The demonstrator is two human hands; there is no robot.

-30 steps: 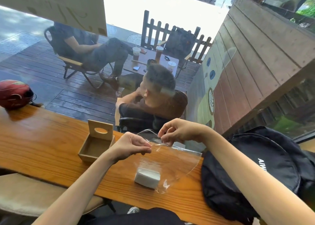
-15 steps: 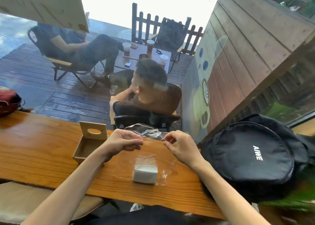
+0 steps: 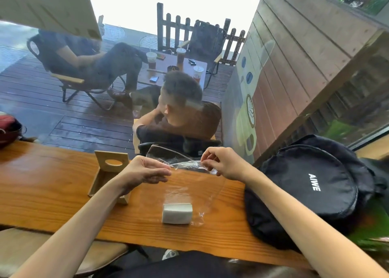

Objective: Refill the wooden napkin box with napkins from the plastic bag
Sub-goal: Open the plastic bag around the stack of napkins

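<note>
A clear plastic bag (image 3: 195, 185) stands on the wooden counter (image 3: 52, 197), with a white stack of napkins (image 3: 177, 213) lying at its bottom. My left hand (image 3: 145, 172) pinches the left side of the bag's top edge. My right hand (image 3: 223, 162) pinches the right side, and the mouth of the bag is stretched between them. To the left stands the wooden napkin box (image 3: 105, 178), open and empty, with its lid (image 3: 112, 161) and oval hole raised upright at the back. My left forearm covers the box's right front corner.
A black backpack (image 3: 311, 189) lies on the counter at the right, close to my right arm. A red helmet (image 3: 8, 128) sits at the far left. A window runs behind the counter; people sit at an outdoor table beyond it.
Both hands have kept hold of the bag's top edge. The right hand rose a little and the bag's mouth is pulled wider and tauter. The camera view has shifted slightly.
</note>
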